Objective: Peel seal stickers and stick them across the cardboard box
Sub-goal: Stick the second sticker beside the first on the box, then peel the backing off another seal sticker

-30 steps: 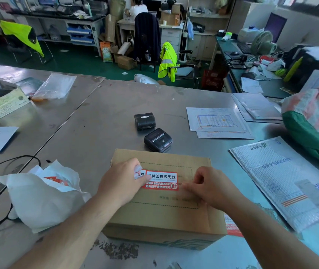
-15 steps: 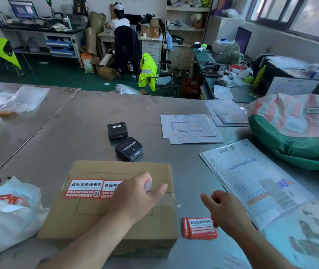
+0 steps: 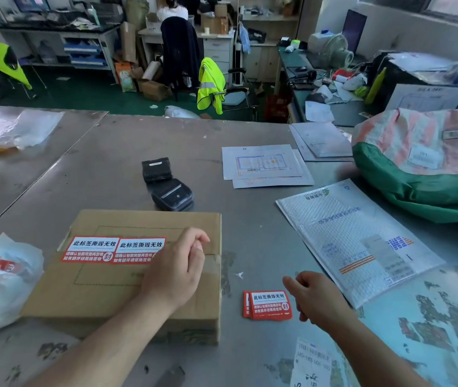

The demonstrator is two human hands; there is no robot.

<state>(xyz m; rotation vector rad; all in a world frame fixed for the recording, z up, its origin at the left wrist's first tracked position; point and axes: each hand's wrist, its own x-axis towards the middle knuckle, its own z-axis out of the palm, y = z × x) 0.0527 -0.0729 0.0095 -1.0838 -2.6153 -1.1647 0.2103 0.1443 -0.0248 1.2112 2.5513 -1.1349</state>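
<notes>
- My left hand [image 3: 177, 272] is resting on the cardboard box [image 3: 88, 291], fingers curled beside two applied seal stickers [image 3: 116, 250]; I cannot tell whether it is pinching anything.
- My right hand [image 3: 317, 297] is hovering, loosely curled and empty, just beside the sticker stack [image 3: 268, 305] on the tabletop [image 3: 110, 177].
- I am judging the step as fetching the next sticker, calling for a fingertip pinch on the top sheet.

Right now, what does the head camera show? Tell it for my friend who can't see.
A left hand rests on a box that bears two red stickers side by side. The right hand hovers by a stack of more stickers on the table, right of the box.
</notes>
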